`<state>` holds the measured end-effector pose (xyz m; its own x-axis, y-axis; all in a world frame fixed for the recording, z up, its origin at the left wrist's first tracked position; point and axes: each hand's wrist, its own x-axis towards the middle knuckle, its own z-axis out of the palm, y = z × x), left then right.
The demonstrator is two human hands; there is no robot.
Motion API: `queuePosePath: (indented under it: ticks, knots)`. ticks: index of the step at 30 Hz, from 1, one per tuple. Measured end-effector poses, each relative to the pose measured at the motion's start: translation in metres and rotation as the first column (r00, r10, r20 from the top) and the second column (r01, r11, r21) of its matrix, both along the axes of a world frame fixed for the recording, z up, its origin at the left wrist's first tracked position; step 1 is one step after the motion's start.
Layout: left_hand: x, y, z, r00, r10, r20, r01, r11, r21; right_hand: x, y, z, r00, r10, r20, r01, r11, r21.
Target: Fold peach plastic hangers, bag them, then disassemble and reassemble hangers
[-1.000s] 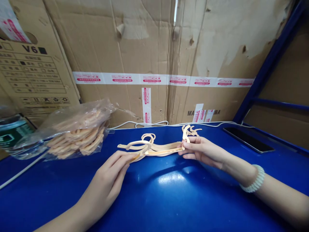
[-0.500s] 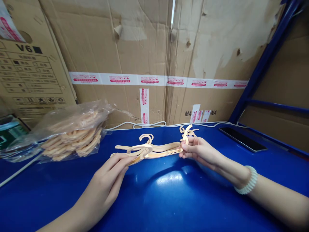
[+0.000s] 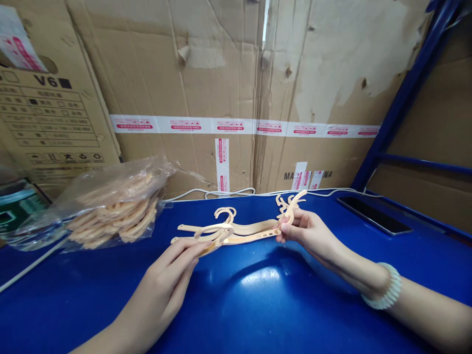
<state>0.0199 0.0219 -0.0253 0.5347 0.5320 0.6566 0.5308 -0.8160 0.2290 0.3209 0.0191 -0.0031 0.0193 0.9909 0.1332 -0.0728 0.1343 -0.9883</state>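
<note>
A cream plastic clothes hanger [image 3: 250, 239] is held a little above the blue table, its hook pointing towards me. My left hand [image 3: 171, 273] pinches it near its left arm. At its right end, the thumb and fingers of my right hand [image 3: 308, 231] are closed on a curved cream piece [image 3: 295, 204], which slants upward from the hanger's tip. Whether the two are joined is hidden by the fingers. Just behind lies another cream hanger [image 3: 256, 228] with its hook up. More small cream hook-shaped pieces [image 3: 280, 202] show beyond my right hand.
A clear plastic bag [image 3: 114, 206] full of cream hanger parts lies at the left, beside a jar with a green label [image 3: 22, 209]. A dark phone [image 3: 374, 215] rests at the right. White cable [image 3: 236, 192] runs along cardboard [image 3: 184, 162] at the back of the blue table [image 3: 236, 314].
The curved piece in my right hand has tilted further to the right at its top. My left hand keeps its hold on the hanger. The view has shifted slightly.
</note>
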Motion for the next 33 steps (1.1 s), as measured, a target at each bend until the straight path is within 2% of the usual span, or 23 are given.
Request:
queuePosePath:
  ticks: [6,15,22,26,29,33]
  knots:
    - [-0.0002,-0.0009,0.0024,0.999,-0.015,0.029,0.014,1.000,0.022,-0.0007,0.0001,-0.0016,0.999,-0.030,0.022,0.029,0.999,0.035]
    - [-0.0025,0.0006,-0.0020,0.999,-0.012,0.031,0.013,0.999,-0.034,-0.0016,0.0004,-0.0010,0.999,-0.033,0.035,0.029,0.994,0.101]
    - [-0.0002,0.0005,0.0019,1.000,0.005,0.021,-0.003,0.998,-0.066,-0.0017,-0.0020,0.0001,0.997,-0.054,0.050,0.046,0.987,0.151]
    - [0.0025,0.0001,0.0027,0.998,0.036,0.054,-0.033,0.997,-0.069,-0.0010,-0.0011,0.0024,1.000,0.010,-0.001,-0.010,0.993,0.120]
    - [0.0028,0.0009,0.0014,0.994,0.039,0.098,-0.027,0.992,-0.122,0.0020,0.0009,0.0036,0.996,0.066,-0.055,-0.060,0.993,0.102]
    - [0.0018,0.0014,0.0021,0.990,0.035,0.138,-0.007,0.980,-0.199,0.0064,0.0024,0.0023,0.992,0.121,-0.048,-0.113,0.983,0.144]
